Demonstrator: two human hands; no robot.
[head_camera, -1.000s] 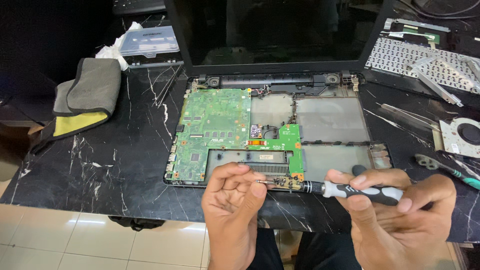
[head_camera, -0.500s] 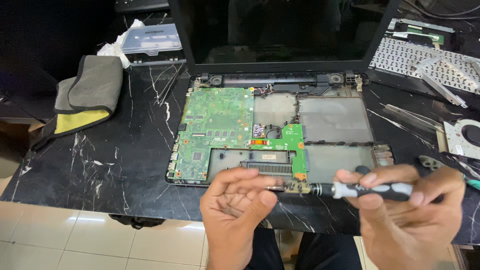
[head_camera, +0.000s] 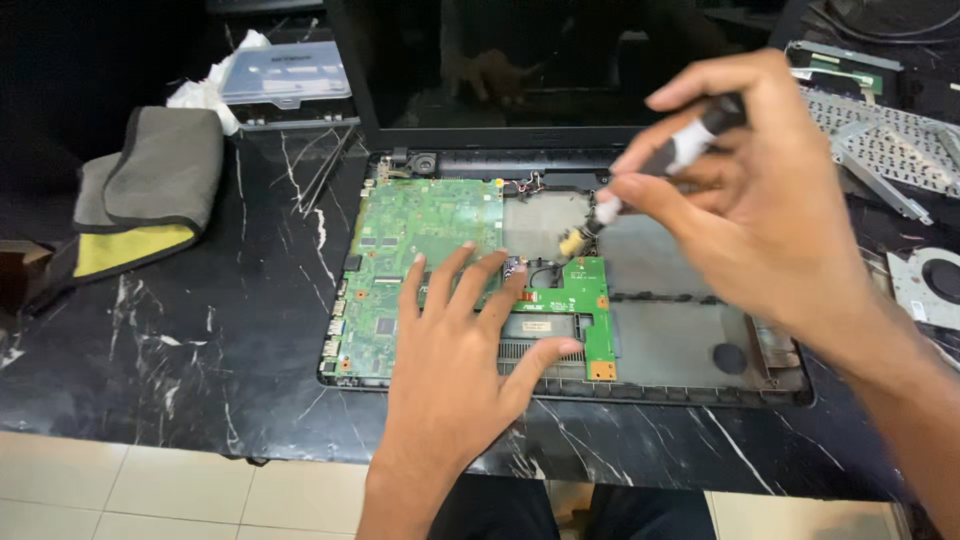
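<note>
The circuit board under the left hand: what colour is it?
Green circuit board; the head view shows it.

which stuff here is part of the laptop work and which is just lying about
In use:
- open laptop base
- green circuit board, left hand flat on it
- screwdriver in right hand, tip down over the base

Lying about:
- grey and yellow cloth
- clear plastic box
- keyboard with metal strips
- fan
</note>
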